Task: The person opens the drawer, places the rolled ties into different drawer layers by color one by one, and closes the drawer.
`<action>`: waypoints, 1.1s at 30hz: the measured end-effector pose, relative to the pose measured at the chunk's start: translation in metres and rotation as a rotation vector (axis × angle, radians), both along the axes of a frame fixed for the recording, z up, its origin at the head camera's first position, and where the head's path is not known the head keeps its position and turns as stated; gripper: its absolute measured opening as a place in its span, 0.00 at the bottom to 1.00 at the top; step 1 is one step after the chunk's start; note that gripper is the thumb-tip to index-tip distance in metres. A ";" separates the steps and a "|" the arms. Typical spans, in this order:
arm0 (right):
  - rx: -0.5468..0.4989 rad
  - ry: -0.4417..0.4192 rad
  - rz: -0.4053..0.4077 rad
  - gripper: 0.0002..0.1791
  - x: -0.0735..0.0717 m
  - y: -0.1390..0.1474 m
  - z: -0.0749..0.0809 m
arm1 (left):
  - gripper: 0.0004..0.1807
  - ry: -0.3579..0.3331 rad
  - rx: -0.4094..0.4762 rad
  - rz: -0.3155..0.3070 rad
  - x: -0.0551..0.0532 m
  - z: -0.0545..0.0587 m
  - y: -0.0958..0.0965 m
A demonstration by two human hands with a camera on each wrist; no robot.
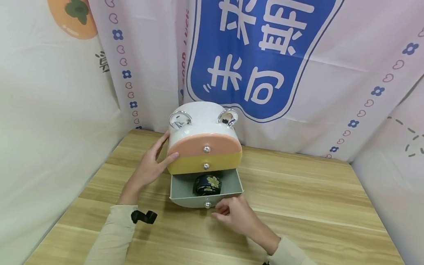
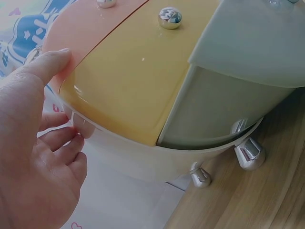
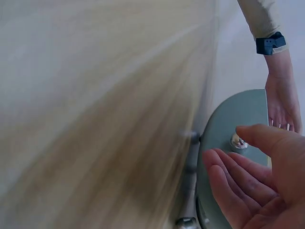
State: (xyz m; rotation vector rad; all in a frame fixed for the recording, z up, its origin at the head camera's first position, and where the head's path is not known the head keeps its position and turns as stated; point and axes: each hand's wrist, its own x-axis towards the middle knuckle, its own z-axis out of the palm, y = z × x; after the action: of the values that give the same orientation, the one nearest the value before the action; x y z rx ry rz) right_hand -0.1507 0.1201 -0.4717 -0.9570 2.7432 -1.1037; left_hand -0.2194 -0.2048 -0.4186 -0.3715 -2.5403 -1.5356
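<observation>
A small drawer cabinet (image 1: 205,119) with a white shell and silver ring ears stands on the table. Its pink drawer (image 1: 189,144) and yellow drawer (image 1: 184,163) are closed, and the grey-green bottom drawer (image 1: 178,187) is pulled out. Inside that drawer sits a dark, round, glossy thing (image 1: 207,185) with a gold leaf pattern. My left hand (image 1: 149,165) holds the cabinet's left side, thumb (image 2: 57,59) over the pink front edge, other fingers along the shell. Close by the bottom drawer's silver knob (image 3: 238,141), my right hand (image 3: 257,176) has its thumb and bent fingers apart.
The wooden table (image 1: 302,221) spreads out around the cabinet. Behind it hangs a printed curtain (image 1: 325,95) with a blue panel, and white cloth (image 1: 31,136) covers the left side. Silver feet (image 2: 250,152) hold the cabinet off the tabletop.
</observation>
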 end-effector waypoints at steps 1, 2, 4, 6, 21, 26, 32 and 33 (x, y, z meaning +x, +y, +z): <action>0.001 -0.013 -0.010 0.07 0.000 -0.002 -0.002 | 0.45 0.001 0.000 0.001 0.000 0.000 0.000; 0.002 -0.020 -0.016 0.07 0.000 -0.003 -0.003 | 0.45 0.001 0.000 0.004 0.000 0.000 0.000; 0.001 -0.025 -0.027 0.07 0.000 -0.006 -0.004 | 0.46 0.002 0.000 0.005 0.000 0.000 0.000; -0.002 -0.027 -0.035 0.07 0.000 -0.009 -0.006 | 0.46 0.004 0.002 0.006 0.000 0.000 0.000; -0.014 -0.008 -0.068 0.06 0.000 -0.024 -0.013 | 0.47 0.015 -0.006 -0.002 0.000 0.000 0.002; -0.021 -0.007 -0.074 0.07 -0.001 -0.026 -0.011 | 0.47 0.011 0.007 -0.006 -0.001 -0.001 0.001; -0.023 0.000 -0.074 0.07 -0.003 -0.027 -0.009 | 0.46 0.014 0.009 -0.008 0.000 0.000 0.000; -0.023 -0.001 -0.075 0.07 -0.003 -0.028 -0.009 | 0.46 0.016 0.008 -0.008 0.001 0.000 0.000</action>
State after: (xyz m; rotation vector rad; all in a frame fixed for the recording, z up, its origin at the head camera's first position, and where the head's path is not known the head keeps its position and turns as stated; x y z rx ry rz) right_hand -0.1535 0.0924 -0.4806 -0.8619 2.7930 -1.1491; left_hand -0.2187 -0.2051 -0.4189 -0.3914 -2.5231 -1.5386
